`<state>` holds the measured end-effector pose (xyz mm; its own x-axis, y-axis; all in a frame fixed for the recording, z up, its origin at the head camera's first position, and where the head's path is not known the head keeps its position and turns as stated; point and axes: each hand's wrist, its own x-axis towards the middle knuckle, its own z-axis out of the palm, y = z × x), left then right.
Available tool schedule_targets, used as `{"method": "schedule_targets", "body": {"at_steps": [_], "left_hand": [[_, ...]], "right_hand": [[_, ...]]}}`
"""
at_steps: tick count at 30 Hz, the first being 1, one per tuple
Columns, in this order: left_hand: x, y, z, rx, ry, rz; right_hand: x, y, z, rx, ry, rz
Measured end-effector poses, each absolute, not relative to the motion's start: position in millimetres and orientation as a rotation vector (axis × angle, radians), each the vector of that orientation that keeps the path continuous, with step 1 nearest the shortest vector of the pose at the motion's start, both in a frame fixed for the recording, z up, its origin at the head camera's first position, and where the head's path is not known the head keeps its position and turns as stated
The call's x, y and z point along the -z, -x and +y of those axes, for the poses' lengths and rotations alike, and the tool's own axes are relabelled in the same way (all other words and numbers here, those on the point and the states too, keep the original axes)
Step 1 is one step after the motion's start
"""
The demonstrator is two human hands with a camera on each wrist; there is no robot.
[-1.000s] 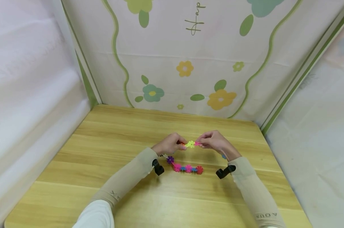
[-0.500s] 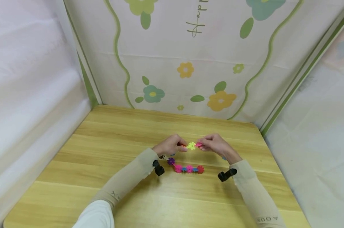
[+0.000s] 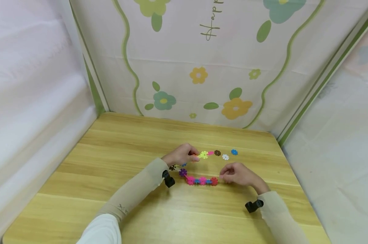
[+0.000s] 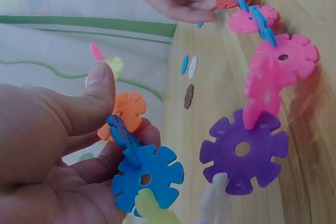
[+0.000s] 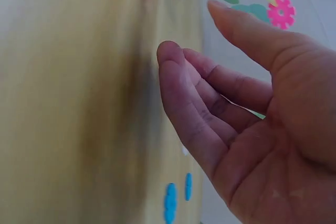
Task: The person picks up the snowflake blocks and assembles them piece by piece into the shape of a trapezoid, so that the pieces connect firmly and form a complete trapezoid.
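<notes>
A chain of interlocking flower-shaped plastic discs in mixed colours curves across the table. My left hand (image 3: 182,154) pinches it at an orange disc (image 4: 134,106), thumb on one side and fingers on the other. Beyond those fingertips the chain runs on through a yellow disc (image 3: 204,155) to a pink one (image 3: 210,153). On the near side it bends past a purple disc (image 4: 243,150) and ends at a red disc (image 3: 213,181). Close to that red end is my right hand (image 3: 240,173), thumb and fingers apart with nothing between them.
Loose brown (image 3: 217,153), white (image 3: 225,157) and blue (image 3: 234,152) discs lie past the pink end. Two blue discs (image 5: 170,203) show low in the right wrist view. Floral cloth (image 3: 171,67) walls the table's far side.
My right hand has let go of the pink disc and come toward me, uncovering loose brown, white and blue discs. My left hand keeps its pinch in nearly the same spot.
</notes>
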<state>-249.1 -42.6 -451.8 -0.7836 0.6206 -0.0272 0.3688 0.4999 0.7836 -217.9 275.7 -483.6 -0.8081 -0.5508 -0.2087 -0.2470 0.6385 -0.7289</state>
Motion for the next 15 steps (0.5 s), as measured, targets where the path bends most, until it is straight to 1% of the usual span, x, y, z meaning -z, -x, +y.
{"method": "schedule_targets", "body": {"at_steps": [6, 15], "left_hand": [[448.7, 248.4, -39.9, -1.169, -0.795, 2.440], [445.1, 251.2, -34.9, -1.212, -0.842, 2.410]], "right_hand": [[499.1, 212.1, 266.4, 1.083, 0.658, 2.397], [502.9, 209.2, 252.4, 1.180, 0.642, 2.367]]}}
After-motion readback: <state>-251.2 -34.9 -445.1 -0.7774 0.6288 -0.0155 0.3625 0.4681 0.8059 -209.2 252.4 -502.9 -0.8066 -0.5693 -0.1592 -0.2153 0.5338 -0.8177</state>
